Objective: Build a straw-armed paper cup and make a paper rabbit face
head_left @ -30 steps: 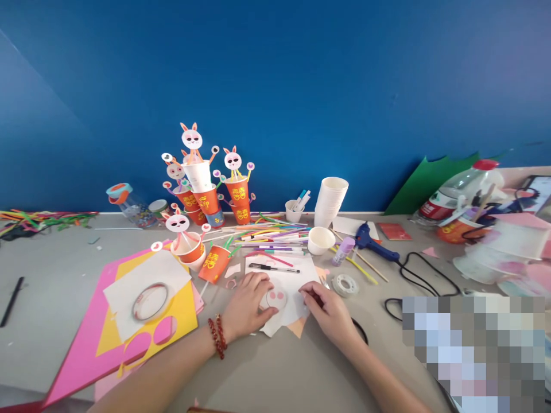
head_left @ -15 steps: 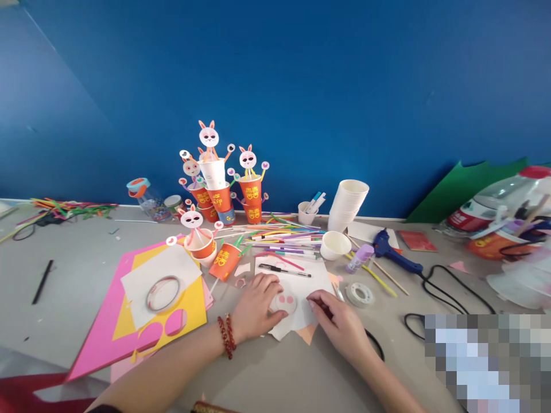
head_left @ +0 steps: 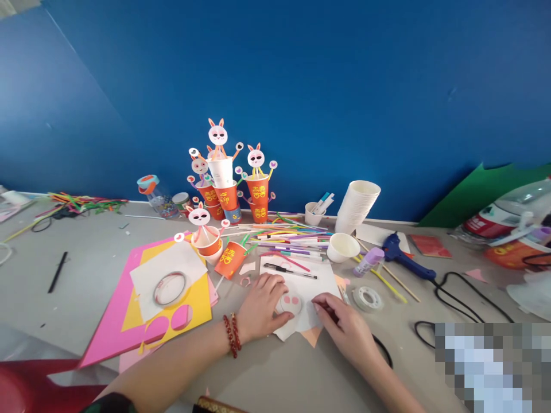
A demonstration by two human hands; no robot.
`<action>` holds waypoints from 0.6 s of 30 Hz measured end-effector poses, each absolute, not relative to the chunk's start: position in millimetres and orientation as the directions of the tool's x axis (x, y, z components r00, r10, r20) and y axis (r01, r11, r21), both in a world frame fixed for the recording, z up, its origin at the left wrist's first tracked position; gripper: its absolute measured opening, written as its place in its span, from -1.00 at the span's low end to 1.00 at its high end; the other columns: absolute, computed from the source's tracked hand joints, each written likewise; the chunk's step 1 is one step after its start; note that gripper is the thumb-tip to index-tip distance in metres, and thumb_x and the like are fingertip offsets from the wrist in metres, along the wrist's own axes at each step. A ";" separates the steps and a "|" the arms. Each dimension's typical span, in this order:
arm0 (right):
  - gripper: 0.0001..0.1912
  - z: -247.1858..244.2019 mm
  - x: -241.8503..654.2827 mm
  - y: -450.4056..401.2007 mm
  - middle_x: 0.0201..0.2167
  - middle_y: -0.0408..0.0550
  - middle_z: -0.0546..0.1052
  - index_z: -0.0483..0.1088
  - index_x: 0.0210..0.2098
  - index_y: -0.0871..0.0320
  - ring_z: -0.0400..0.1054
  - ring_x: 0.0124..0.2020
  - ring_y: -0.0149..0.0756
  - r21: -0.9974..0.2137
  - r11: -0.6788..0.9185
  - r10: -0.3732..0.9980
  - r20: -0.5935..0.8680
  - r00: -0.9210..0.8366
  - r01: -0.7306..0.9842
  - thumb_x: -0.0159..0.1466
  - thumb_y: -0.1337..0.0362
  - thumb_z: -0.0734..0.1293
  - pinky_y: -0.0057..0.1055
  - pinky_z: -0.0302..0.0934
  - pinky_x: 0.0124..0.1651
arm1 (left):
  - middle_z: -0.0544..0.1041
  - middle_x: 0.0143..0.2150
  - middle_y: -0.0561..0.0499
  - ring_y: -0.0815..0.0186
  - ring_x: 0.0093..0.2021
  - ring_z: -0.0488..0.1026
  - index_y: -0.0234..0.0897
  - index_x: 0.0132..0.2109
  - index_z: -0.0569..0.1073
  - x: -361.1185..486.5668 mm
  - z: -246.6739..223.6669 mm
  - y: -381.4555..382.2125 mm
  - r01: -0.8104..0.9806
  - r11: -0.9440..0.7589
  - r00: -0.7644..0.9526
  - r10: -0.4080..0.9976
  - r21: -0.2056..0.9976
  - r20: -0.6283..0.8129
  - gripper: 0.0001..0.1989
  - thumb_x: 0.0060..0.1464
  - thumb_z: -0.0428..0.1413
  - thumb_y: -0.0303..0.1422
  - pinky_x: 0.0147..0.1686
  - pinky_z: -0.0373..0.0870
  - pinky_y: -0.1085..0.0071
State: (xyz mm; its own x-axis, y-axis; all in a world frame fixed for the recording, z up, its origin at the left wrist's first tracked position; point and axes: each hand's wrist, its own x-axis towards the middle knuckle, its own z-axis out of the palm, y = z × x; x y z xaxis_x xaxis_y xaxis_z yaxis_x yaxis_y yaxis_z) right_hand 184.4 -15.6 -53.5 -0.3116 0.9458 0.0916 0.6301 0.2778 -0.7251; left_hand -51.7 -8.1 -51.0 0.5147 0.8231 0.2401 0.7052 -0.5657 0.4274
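Observation:
My left hand lies palm down on white paper, fingers apart, its thumb and fingertips at the left edge of a white paper disc. Two small pink circles sit on the disc. To the right of it, my right hand rests on the paper with thumb and index finger pinched together; whatever is between them is too small to make out. A black pen lies above the disc. An orange paper scrap sticks out from under the white paper.
Rabbit-faced cups stand at the wall, beside pipe cleaners and markers. On the right are stacked white cups, a glue stick, tape and a blue glue gun. Pink card lies left.
The whole view has shifted, so the table items appear slightly farther right. Both hands keep nearly the same place and pose beside the disc.

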 end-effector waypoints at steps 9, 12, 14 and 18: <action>-0.82 -46.4 180.8 -20.6 -0.43 -0.10 0.50 0.40 -0.30 0.09 0.37 -0.40 -0.24 -0.692 0.304 0.946 0.135 -0.296 0.654 0.34 0.28 0.17 -0.39 0.17 -0.35 | 0.40 0.09 -0.17 0.01 0.11 0.32 -0.22 0.01 0.37 -53.1 -54.5 -10.0 0.696 -0.596 0.517 0.803 0.402 0.295 -0.70 0.16 0.15 -0.24 0.10 0.33 0.03; -0.83 -46.0 180.5 -21.2 -0.43 -0.11 0.50 0.40 -0.30 0.10 0.36 -0.40 -0.26 -0.688 0.309 0.945 0.145 -0.293 0.657 0.33 0.31 0.18 -0.40 0.17 -0.34 | 0.39 0.12 -0.17 0.00 0.14 0.30 -0.22 0.01 0.36 -54.1 -57.1 -9.7 0.694 -0.596 0.515 0.803 0.404 0.300 -0.70 0.16 0.15 -0.24 0.12 0.33 0.02; -0.83 -46.0 180.7 -21.7 -0.43 -0.11 0.50 0.40 -0.30 0.10 0.35 -0.40 -0.26 -0.692 0.305 0.946 0.144 -0.289 0.654 0.33 0.32 0.18 -0.40 0.16 -0.34 | 0.39 0.12 -0.17 0.00 0.15 0.30 -0.23 0.01 0.36 -54.0 -57.4 -10.1 0.694 -0.596 0.514 0.803 0.403 0.302 -0.70 0.16 0.16 -0.25 0.13 0.33 0.02; -0.83 -45.3 180.8 -22.8 -0.44 -0.10 0.48 0.39 -0.30 0.09 0.35 -0.40 -0.25 -0.690 0.321 0.940 0.148 -0.307 0.649 0.34 0.32 0.17 -0.40 0.16 -0.34 | 0.41 0.11 -0.19 0.00 0.15 0.31 -0.26 0.00 0.36 -52.6 -55.3 -10.9 0.695 -0.604 0.518 0.797 0.391 0.310 -0.71 0.17 0.15 -0.27 0.13 0.33 0.03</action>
State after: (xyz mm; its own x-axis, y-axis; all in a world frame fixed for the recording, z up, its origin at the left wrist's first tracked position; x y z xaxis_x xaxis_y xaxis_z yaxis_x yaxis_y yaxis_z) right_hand 180.8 -22.8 -45.3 -0.3073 0.9400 0.1484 0.6492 0.3211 -0.6895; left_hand -52.6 -10.9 -55.3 0.5184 0.7971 0.3097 0.6947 -0.6037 0.3910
